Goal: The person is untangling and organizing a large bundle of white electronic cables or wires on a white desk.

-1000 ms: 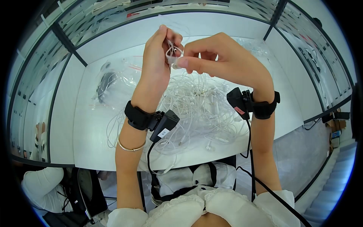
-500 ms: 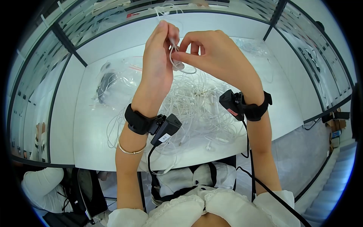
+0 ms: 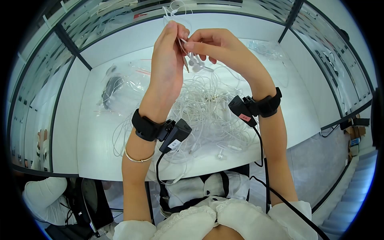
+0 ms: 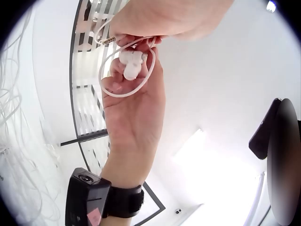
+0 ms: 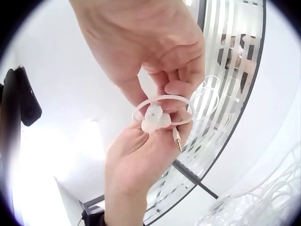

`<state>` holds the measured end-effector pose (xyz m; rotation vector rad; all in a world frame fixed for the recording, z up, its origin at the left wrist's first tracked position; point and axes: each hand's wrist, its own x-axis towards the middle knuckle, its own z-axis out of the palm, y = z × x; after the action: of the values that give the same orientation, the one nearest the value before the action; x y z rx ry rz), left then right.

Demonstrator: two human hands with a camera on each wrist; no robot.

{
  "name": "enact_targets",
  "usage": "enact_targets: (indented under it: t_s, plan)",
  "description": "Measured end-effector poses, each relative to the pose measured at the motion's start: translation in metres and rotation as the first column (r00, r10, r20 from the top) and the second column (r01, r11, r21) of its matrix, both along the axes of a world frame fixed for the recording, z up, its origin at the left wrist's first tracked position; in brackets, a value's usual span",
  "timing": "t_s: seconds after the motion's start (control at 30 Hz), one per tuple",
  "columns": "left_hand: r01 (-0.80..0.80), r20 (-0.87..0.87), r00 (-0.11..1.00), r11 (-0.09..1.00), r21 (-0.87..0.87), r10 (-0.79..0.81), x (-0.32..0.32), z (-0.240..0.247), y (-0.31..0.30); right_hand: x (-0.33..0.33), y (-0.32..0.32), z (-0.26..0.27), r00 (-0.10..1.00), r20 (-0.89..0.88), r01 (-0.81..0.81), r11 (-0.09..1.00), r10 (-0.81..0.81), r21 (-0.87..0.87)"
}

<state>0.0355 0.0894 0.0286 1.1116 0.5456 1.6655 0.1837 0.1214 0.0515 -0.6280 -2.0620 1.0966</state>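
Both hands are raised over the far part of the table, working on one pair of white wired earphones (image 3: pixel 196 64). My left hand (image 3: pixel 166 64) grips the gathered cable, and a loop (image 3: pixel 179 7) of it sticks up past the fingertips. With thumb and fingers, my right hand (image 3: pixel 224 46) pinches the cable close beside the left fingers. In the right wrist view the earbuds (image 5: pixel 153 120) hang together inside a cable loop, the metal-tipped plug (image 5: pixel 177 140) beside them. The left wrist view shows the same earbuds (image 4: pixel 132 63) in front of the right palm.
A wide tangle of white earphone cables (image 3: pixel 212 108) covers the middle of the white table (image 3: pixel 100 148). Clear plastic bags, one with a dark coil (image 3: pixel 113 92), lie at the left; more clear plastic (image 3: pixel 266 48) lies at the back right. Low white panels with glass enclose the table.
My right hand has shifted a little up and left along the earphones. A cable loop now stands above my left fingers, and the plug and earbuds hang below them. The left hand rose slightly.
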Motion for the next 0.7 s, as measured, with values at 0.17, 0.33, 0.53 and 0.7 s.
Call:
enact_targets:
  t_s: [0.17,0.33,0.53,0.7]
  plan:
    - [-0.008,-0.002,1.0,1.0,0.018,0.008,-0.001,0.001,0.0,0.0,0.005,-0.004,0.99,-0.116,-0.087,0.992,0.077,-0.089]
    - [-0.028,-0.054,0.998,0.997,0.07,0.032,-0.004,-0.002,0.008,-0.001,0.011,-0.01,0.989,-0.121,-0.098,0.994,0.09,-0.057]
    - [0.027,-0.067,0.997,0.999,0.038,-0.024,-0.007,-0.001,0.007,0.004,0.01,-0.005,0.975,-0.141,-0.182,0.982,0.172,-0.058]
    - [0.146,-0.057,0.988,0.989,0.031,-0.144,-0.007,-0.002,0.008,0.007,0.009,-0.003,0.988,-0.073,-0.14,0.989,0.137,-0.039]
